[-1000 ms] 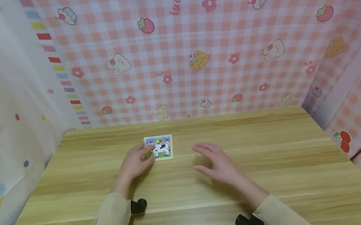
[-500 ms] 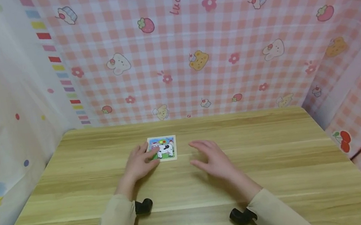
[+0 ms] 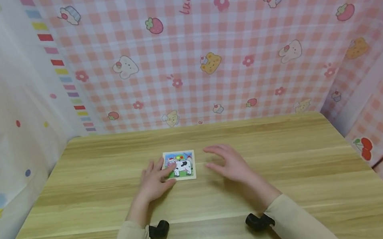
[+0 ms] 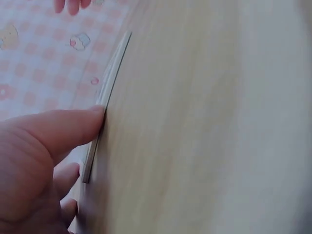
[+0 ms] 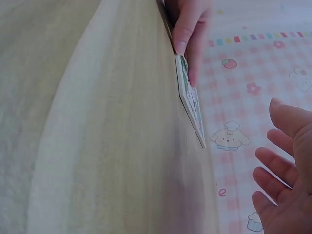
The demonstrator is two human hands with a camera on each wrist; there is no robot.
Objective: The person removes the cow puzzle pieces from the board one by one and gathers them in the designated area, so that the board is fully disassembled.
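Observation:
A square picture board (image 3: pixel 185 170) with a pale border and a black-and-white cow lies flat on the wooden table. My left hand (image 3: pixel 154 182) is at its left side. The index finger rests on the picture, and the thumb touches the near edge, as the left wrist view shows with the board (image 4: pixel 108 97) seen edge-on. The other fingers lie by the left edge. To the right, apart from the board, my right hand (image 3: pixel 231 164) hovers with relaxed fingers and nothing in it. In the right wrist view the right hand (image 5: pixel 287 170) has its fingers spread.
The wooden table (image 3: pixel 292 170) extends around the board to a back edge. Behind it hangs a pink checked cloth (image 3: pixel 187 87), with a white dotted cloth (image 3: pixel 1 112) on the left. Black wrist devices (image 3: pixel 159 230) sit at both sleeve cuffs.
The board has slid right and toward me along with my left hand, which keeps touching it. My right hand has shifted only slightly and stays off the board.

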